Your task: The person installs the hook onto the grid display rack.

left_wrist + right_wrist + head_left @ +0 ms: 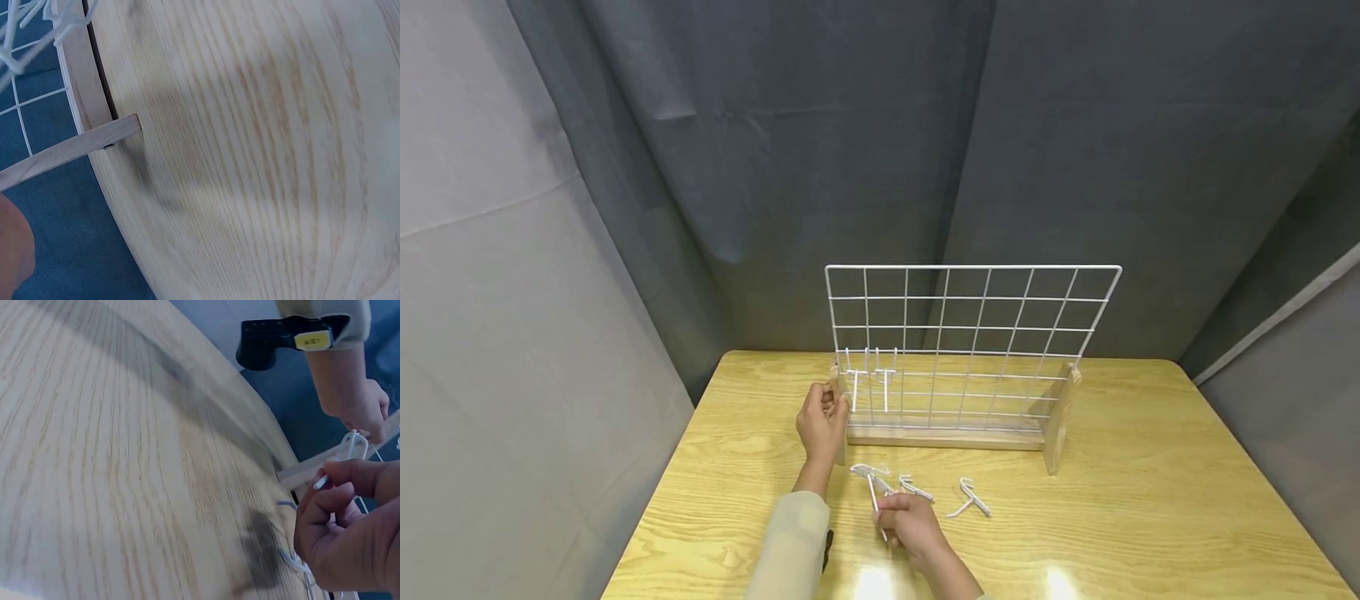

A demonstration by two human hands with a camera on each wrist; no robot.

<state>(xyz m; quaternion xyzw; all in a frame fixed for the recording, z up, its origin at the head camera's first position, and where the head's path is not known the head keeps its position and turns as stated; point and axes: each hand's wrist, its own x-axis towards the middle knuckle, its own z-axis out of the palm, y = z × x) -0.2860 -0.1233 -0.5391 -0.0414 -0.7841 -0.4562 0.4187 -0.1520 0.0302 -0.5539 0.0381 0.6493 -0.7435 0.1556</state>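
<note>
A white wire grid panel [955,375] stands in a wooden base with upright side posts. My left hand [822,425] grips the left wooden post [69,149] near its top; only a bit of that hand shows at the edge of the left wrist view. Between thumb and fingers, my right hand [913,527] pinches a white metal display hook [872,490] by its straight prong, over the table in front of the rack. The prong's tip [321,482] pokes out past the thumb in the right wrist view. Two similar hooks [886,390] hang side by side at the grid's left end.
Loose white hooks lie on the wood-grain table [1150,500]: one hook [917,489] just beyond my right hand, another hook [972,498] farther right. The right wooden post [1058,421] holds the grid's other end. Grey curtains [850,167] hang behind and beside the table.
</note>
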